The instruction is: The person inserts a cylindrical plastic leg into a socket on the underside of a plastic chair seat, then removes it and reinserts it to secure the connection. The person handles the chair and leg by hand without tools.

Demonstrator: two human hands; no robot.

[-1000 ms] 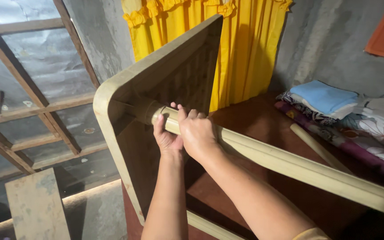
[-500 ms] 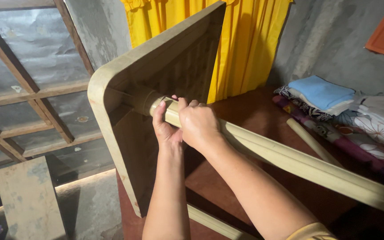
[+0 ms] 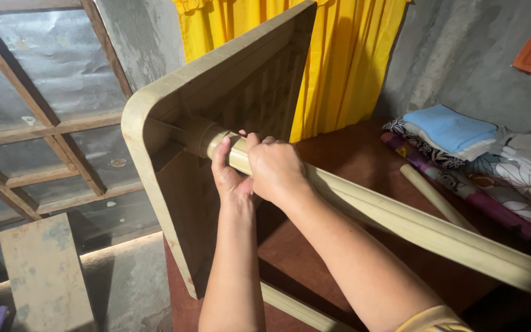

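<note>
A beige plastic tabletop (image 3: 173,203) stands on its edge on a reddish-brown surface, its ribbed underside facing me. A long beige table leg (image 3: 413,227) runs from a round socket (image 3: 195,136) in the top's upper corner toward the lower right. My left hand (image 3: 228,175) and my right hand (image 3: 275,169) both grip the leg just beside the socket, the right one over the left. A second leg (image 3: 293,307) sticks out near the tabletop's bottom edge.
A loose beige leg (image 3: 434,197) lies on the reddish surface (image 3: 345,154) by folded cloths (image 3: 456,132) at the right. A yellow curtain (image 3: 345,55) hangs behind. A wooden lattice with plastic sheet (image 3: 38,117) fills the left; a grey block (image 3: 44,276) stands below it.
Both hands stay clamped on the leg at the socket. The view has shifted slightly, and the tabletop sits a little more to the left in the picture.
</note>
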